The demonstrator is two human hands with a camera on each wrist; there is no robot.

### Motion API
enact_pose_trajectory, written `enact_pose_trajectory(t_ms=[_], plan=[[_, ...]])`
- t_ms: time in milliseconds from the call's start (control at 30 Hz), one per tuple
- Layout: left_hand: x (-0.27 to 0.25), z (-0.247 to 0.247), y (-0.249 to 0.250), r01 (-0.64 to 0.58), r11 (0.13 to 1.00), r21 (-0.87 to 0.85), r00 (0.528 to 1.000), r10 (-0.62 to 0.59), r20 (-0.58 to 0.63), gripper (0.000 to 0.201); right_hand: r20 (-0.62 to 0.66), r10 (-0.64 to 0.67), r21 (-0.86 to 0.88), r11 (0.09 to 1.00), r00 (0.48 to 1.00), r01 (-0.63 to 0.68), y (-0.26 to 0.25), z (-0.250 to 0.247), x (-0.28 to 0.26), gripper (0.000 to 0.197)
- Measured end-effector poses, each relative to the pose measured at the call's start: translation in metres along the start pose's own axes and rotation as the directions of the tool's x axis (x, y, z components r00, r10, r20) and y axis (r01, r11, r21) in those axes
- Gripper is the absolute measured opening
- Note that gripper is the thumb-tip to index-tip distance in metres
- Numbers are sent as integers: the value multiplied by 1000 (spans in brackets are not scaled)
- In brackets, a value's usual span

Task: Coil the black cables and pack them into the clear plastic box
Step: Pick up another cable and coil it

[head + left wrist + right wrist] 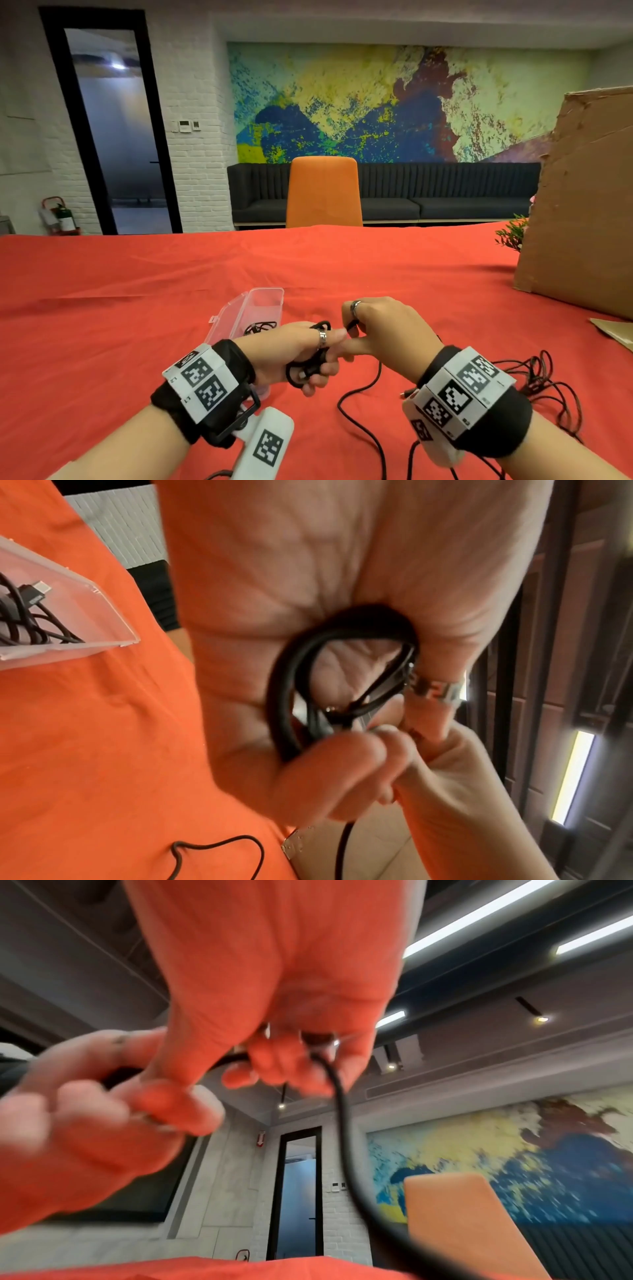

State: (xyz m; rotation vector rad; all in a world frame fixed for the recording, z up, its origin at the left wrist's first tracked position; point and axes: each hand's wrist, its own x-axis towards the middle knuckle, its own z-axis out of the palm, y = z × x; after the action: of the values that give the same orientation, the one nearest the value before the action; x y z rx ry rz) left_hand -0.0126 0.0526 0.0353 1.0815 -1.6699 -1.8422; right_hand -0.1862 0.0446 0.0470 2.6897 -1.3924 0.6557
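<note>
My left hand [308, 356] grips a small coil of black cable [301, 371] just above the red tablecloth; the loops [298, 696] run through its palm. My right hand [373, 329] meets it from the right and pinches the same cable [337, 1096] near its fingertips, and the free length hangs down to the cloth [359, 394]. The clear plastic box [253, 308] lies open just beyond my left hand, with a coiled black cable [24, 615] inside. A tangle of loose black cables [537, 383] lies to the right of my right wrist.
A tall cardboard box [582, 205] stands at the right side of the table, with a small plant [512, 234] beside it. An orange chair [323, 192] faces the table's far edge, and a dark sofa [445, 192] lines the wall.
</note>
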Motion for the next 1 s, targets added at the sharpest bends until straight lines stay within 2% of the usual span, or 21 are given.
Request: enact_pose_trajectory(t_ms=[100, 167, 233, 300, 333, 400, 500, 600, 633, 667, 733, 767, 833, 900, 933, 1000], plan=[[-4, -3, -1, 9, 1000, -23, 1000, -10, -22, 21, 62, 12, 239, 971, 998, -27, 22, 3, -2, 38], [-2, -7, -1, -98, 992, -74, 987, 88, -132, 25, 87, 51, 354, 932, 995, -79, 41, 8, -5, 32], [5, -11, 0, -259, 960, -104, 925, 216, -312, 35, 141, 98, 367, 919, 985, -143, 51, 17, -9, 33], [13, -11, 4, -385, 918, -92, 826, 298, -479, 37, 163, 119, 412, 894, 980, -177, 49, 27, -12, 35], [16, -10, 5, -416, 907, -68, 781, 319, -537, 31, 147, 116, 452, 876, 982, -171, 43, 31, -13, 35], [22, -2, 8, -423, 906, -8, 734, 337, -590, 20, 67, 91, 514, 850, 994, -112, 25, 36, -14, 30], [31, 7, 8, -390, 919, 54, 706, 337, -623, 36, -104, 2, 509, 859, 995, 51, 0, 40, -15, 19], [37, 9, 10, -416, 908, 41, 636, 323, -700, 28, -226, -50, 448, 881, 973, 149, -12, 42, -15, 28], [38, 7, 10, -411, 911, 26, 635, 306, -709, 34, -227, -76, 402, 901, 971, 165, -13, 43, -15, 34], [38, 4, 10, -416, 909, -10, 656, 292, -696, 37, -203, -115, 338, 924, 972, 180, -13, 44, -16, 38], [33, 2, 14, -428, 890, -159, 744, 248, -620, 36, -122, -185, 249, 945, 975, 210, -12, 48, -21, 33], [29, 2, 17, -435, 866, -247, 787, 232, -571, 34, -76, -199, 271, 939, 977, 212, -10, 50, -23, 30], [18, 1, 22, -447, 825, -345, 832, 242, -499, 27, 25, -182, 392, 906, 983, 158, -1, 50, -28, 28], [11, -5, 21, -444, 857, -261, 833, 288, -473, 14, 139, -110, 465, 884, 984, 33, 14, 46, -30, 30], [9, -8, 19, -425, 887, -178, 831, 305, -465, 14, 176, -60, 468, 883, 983, -30, 22, 42, -30, 31], [7, -12, 14, -357, 934, -24, 835, 307, -457, 16, 175, 38, 443, 889, 984, -114, 36, 36, -28, 33]])
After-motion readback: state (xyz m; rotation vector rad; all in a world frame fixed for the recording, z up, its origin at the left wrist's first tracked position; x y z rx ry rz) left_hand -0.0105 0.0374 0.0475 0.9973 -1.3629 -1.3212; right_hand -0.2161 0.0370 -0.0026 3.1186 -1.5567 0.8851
